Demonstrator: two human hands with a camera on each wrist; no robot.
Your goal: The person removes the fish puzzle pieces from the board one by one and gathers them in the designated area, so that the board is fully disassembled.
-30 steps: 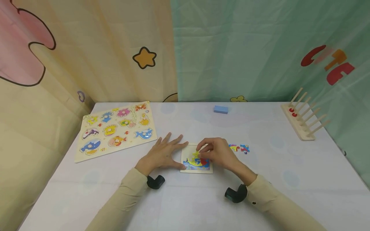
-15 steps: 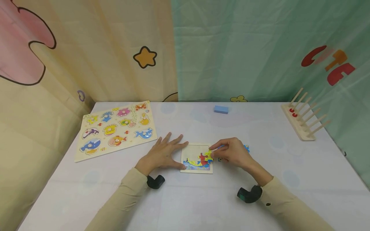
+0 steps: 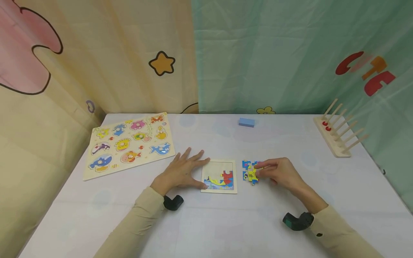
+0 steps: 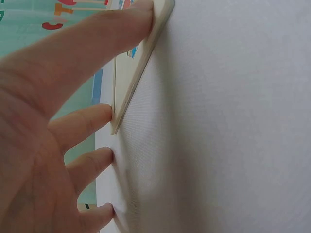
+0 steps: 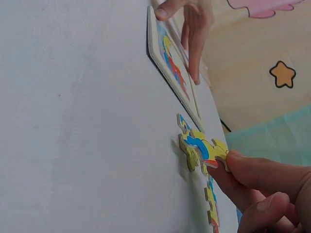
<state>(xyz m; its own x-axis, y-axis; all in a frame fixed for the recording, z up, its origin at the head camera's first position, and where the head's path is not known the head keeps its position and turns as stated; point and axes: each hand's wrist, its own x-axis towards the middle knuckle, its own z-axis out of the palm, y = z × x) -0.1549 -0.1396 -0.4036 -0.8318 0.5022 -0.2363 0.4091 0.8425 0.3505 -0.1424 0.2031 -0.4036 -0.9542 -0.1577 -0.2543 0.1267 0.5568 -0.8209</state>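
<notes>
My left hand [image 3: 180, 172] lies with spread fingers at the left side of a small wooden puzzle tray [image 3: 235, 172]. Its thumb presses the near-left corner, and the index fingertip touches the far-left one. Joined jigsaw pieces [image 3: 226, 182] in blue, yellow and red fill the tray's lower part; the upper part shows bare wood. To the right of the tray, my right hand [image 3: 280, 173] pinches a yellow jigsaw piece [image 5: 206, 148] with blue and red on it between thumb and fingers. That piece is tilted close over several loose jigsaw pieces [image 3: 246, 164], partly hiding them.
A peg puzzle board [image 3: 146, 156] with sea animals lies at the back left. Near the back edge is a blue block [image 3: 246, 122]. A wooden peg stand [image 3: 340, 148] with red beads [image 3: 328, 128] stands at the right, and a patterned curtain [image 3: 232, 64] hangs behind.
My right hand has moved right, carrying the yellow jigsaw piece from above the tray to over the loose pieces. The left hand has stayed at the tray.
</notes>
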